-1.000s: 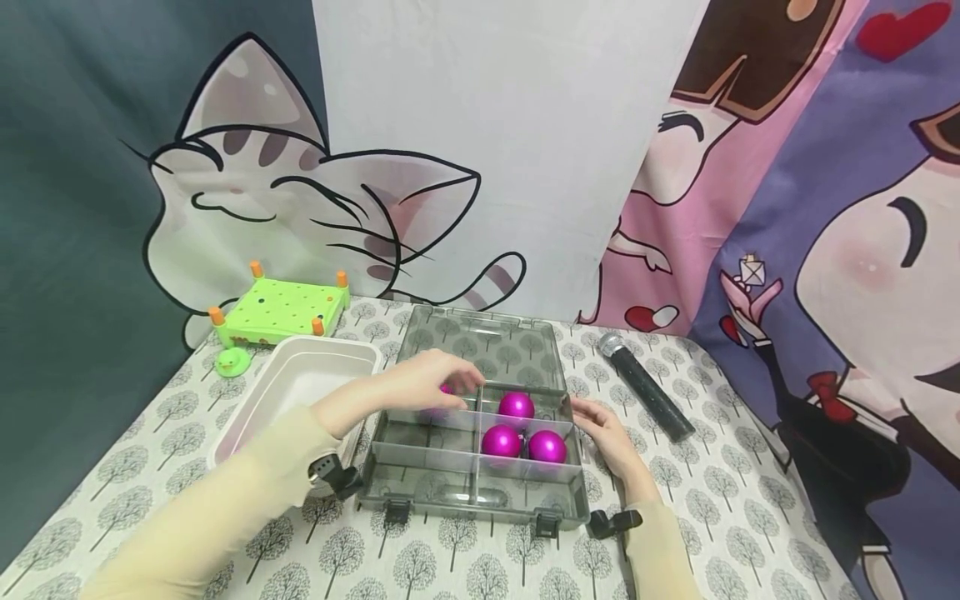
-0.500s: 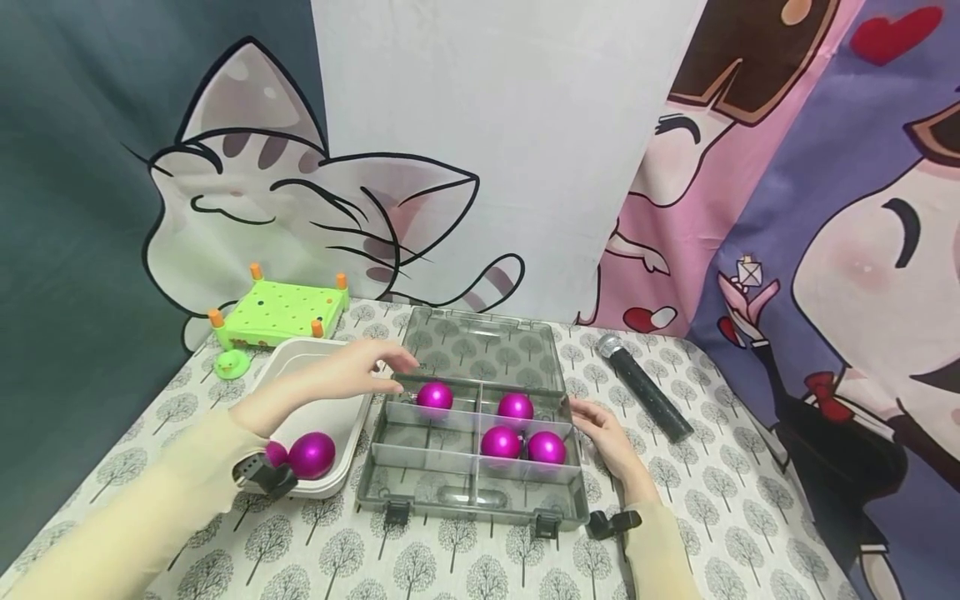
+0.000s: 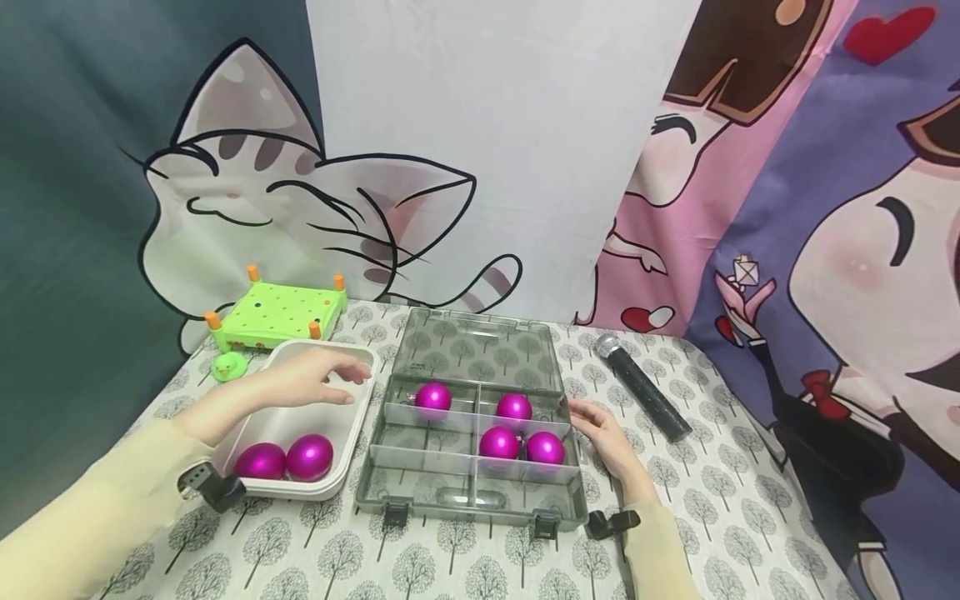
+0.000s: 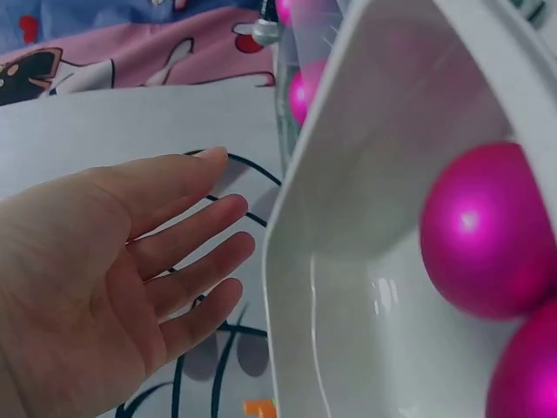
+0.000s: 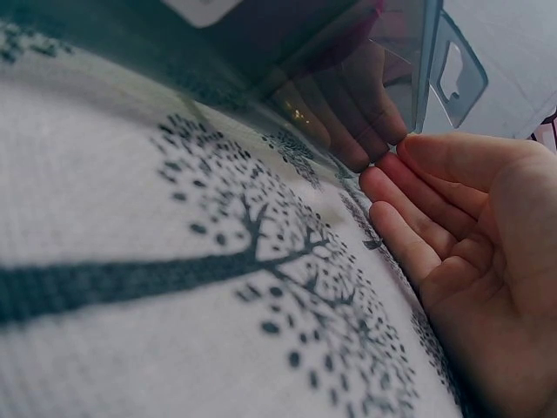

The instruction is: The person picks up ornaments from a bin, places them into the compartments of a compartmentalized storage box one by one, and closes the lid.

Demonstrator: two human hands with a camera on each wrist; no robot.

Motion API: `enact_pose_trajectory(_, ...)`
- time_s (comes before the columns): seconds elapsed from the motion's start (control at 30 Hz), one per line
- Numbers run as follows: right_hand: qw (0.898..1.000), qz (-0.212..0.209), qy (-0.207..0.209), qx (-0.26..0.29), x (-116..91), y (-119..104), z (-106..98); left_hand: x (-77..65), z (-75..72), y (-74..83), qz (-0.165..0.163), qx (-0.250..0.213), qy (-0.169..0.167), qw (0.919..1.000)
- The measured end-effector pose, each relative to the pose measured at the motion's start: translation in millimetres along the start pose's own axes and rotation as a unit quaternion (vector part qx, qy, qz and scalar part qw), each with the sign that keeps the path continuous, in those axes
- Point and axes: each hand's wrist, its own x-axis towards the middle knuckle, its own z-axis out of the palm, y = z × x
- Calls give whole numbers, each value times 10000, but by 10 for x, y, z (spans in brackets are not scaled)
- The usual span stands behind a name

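My left hand (image 3: 318,379) hovers over the white plastic tub (image 3: 347,467) with its fingers loosely extended and nothing in them. Two shiny magenta balls (image 3: 310,457) lie at the tub's near end; the left wrist view shows one ball (image 4: 487,231) whole and part of the other. Beside the tub stands a clear grey compartment box (image 3: 420,508), its lid folded back. One magenta ball (image 3: 433,401) sits in its back left compartment, another (image 3: 513,410) in the back right, and two (image 3: 498,443) in the middle right. My right hand (image 5: 487,226) touches the box's right side with its fingertips.
A black microphone (image 3: 643,387) with a silver head lies right of the box. At the back left stand a green toy platform (image 3: 281,315) with orange posts and a small green duck (image 3: 228,367). Printed curtains hang behind the tree-patterned tablecloth (image 3: 420,575).
My left hand has moved left from the box's back left compartment to above the tub, leaving a magenta ball visible there. The tub's two balls have come into view. The right hand has stayed put.
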Motion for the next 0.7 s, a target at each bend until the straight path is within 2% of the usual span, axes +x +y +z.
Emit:
enact_pose_trajectory(0.2,10000,-28,-27,-40,4,-8,-2,-93,-16,-74,35,-15,-300,9995)
enact_pose_trajectory(0.5,9998,150,97,-58,-4,-45,17,-152,4,-154,168,-315,-990,9944)
enact_pose_trajectory(0.57,9998,164,85,-74,-11,-49,18,-164,15,-165,95,-403,-1170,9923)
enact_pose_trajectory(0.7,9998,126,46,-138,-22,-48,14,-182,41,-172,-263,-632,-1573,9852)
